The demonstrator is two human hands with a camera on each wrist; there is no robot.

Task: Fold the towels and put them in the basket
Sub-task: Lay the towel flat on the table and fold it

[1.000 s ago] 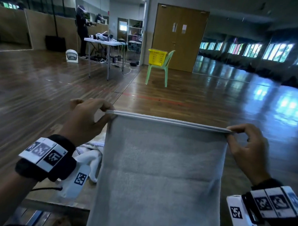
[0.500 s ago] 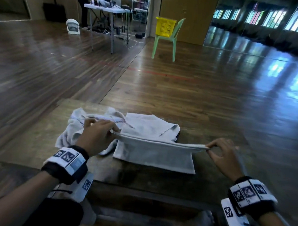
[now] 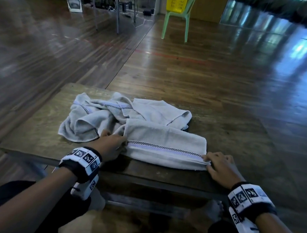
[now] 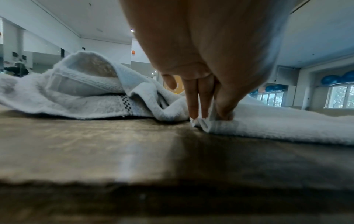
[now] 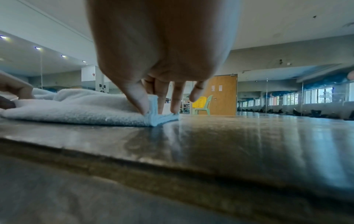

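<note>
The left hand [image 3: 111, 146] and right hand [image 3: 219, 166] are each pinching an end corner of the pale grey folded terry towel [image 3: 165, 142], laying it flat on the worn wooden tabletop [image 3: 35, 123]. A crumpled grey towel [image 3: 92, 118] is waiting just behind. Next, probably another fold, then carrying it to the distant yellow plastic basket [image 3: 177, 0].

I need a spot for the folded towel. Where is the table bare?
Bare wood lies right of the folded grey towel out to the low wooden table's right edge, and along the left edge beside the crumpled grey towels. The centre is crowded; left hand and right hand pinch the towel's near corners.
</note>
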